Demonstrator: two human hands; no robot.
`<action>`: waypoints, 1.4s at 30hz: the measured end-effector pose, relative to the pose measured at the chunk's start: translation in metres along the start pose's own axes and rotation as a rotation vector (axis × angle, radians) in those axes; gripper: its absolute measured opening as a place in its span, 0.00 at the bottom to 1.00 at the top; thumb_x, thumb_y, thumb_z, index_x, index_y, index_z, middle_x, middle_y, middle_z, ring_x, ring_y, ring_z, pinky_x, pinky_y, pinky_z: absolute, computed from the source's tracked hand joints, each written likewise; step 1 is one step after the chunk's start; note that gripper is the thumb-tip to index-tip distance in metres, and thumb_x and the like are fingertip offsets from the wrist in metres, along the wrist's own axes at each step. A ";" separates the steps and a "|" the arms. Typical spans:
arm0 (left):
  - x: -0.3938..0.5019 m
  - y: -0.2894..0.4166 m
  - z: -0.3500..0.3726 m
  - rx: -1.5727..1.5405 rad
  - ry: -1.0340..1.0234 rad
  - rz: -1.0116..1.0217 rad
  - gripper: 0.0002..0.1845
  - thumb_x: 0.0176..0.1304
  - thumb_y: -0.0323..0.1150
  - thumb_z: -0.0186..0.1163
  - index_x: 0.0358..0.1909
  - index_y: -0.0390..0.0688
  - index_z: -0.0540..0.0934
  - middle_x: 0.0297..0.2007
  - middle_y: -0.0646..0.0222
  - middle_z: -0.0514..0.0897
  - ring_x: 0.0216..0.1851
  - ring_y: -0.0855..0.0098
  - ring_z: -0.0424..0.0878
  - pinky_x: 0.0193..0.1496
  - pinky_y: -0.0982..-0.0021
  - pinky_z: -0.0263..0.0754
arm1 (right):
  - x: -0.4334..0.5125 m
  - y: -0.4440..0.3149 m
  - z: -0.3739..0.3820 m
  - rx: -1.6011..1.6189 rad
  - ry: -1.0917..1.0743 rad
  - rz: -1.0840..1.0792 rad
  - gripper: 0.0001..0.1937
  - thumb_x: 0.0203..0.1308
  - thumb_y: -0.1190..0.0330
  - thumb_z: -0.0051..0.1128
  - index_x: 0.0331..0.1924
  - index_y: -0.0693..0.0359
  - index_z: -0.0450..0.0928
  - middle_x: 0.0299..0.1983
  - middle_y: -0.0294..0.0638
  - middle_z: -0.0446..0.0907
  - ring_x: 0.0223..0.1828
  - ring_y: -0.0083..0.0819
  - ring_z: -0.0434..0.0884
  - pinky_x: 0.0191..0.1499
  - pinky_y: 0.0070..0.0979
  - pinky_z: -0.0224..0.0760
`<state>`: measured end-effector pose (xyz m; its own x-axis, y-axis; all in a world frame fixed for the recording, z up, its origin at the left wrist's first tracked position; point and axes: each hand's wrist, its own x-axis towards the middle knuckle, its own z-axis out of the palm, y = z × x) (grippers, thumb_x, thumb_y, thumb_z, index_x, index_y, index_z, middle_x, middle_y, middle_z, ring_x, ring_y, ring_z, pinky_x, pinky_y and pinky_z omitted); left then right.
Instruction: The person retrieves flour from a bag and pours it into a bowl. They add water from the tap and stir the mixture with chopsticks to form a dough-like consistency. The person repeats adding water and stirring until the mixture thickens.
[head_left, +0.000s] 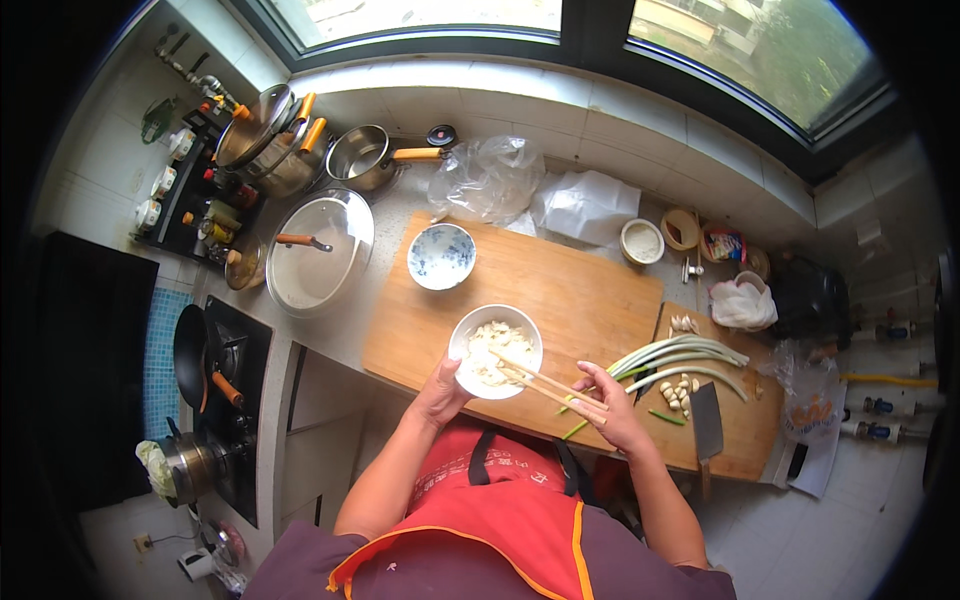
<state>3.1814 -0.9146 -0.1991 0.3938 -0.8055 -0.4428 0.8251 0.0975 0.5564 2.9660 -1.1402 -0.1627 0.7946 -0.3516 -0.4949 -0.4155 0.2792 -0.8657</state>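
Observation:
My left hand (442, 391) grips the lower left rim of a white bowl (466, 330), tilted slightly above the front edge of a wooden board (555, 277). Pale, moist-looking pieces of food (496, 346) lie in the bowl; I cannot tell what they are. In my right hand (613, 409) is a pair of wooden chopsticks (559, 390), their tips down among the pieces. A bowl with a blue pattern (442, 256) stands on the board beyond. Just right of my right hand lie several green onions (675, 351).
On a smaller board (739, 442) at the right are garlic cloves (679, 394) and a cleaver (706, 424), its handle past the front edge. Behind stand a small bowl of white powder (642, 241) and plastic bags (487, 180). Leftward are a glass lid (321, 251), a saucepan (360, 157) and a stove (240, 405).

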 end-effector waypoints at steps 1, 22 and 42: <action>-0.007 0.005 -0.010 -0.020 0.016 0.014 0.46 0.64 0.55 0.65 0.76 0.48 0.56 0.69 0.64 0.70 0.68 0.62 0.71 0.67 0.52 0.73 | 0.016 0.000 -0.005 -0.032 0.040 0.057 0.26 0.63 0.75 0.63 0.65 0.67 0.69 0.43 0.36 0.77 0.37 0.21 0.78 0.43 0.21 0.76; -0.081 0.086 -0.185 -0.170 0.132 0.162 0.48 0.62 0.51 0.70 0.78 0.48 0.55 0.70 0.66 0.68 0.70 0.67 0.68 0.69 0.59 0.70 | 0.334 -0.050 0.201 -0.146 0.181 0.129 0.12 0.66 0.71 0.39 0.49 0.64 0.73 0.25 0.43 0.81 0.15 0.28 0.78 0.15 0.25 0.73; -0.028 0.092 -0.193 -0.142 0.058 0.060 0.46 0.64 0.48 0.68 0.77 0.44 0.56 0.69 0.65 0.68 0.69 0.68 0.69 0.69 0.62 0.69 | 0.429 -0.116 0.220 -0.273 0.143 0.115 0.09 0.67 0.70 0.42 0.39 0.65 0.75 0.22 0.41 0.79 0.14 0.27 0.77 0.14 0.25 0.69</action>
<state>3.3244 -0.7706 -0.2713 0.4632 -0.7610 -0.4543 0.8470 0.2292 0.4796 3.4530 -1.1266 -0.2575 0.6735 -0.4589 -0.5795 -0.6175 0.0816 -0.7823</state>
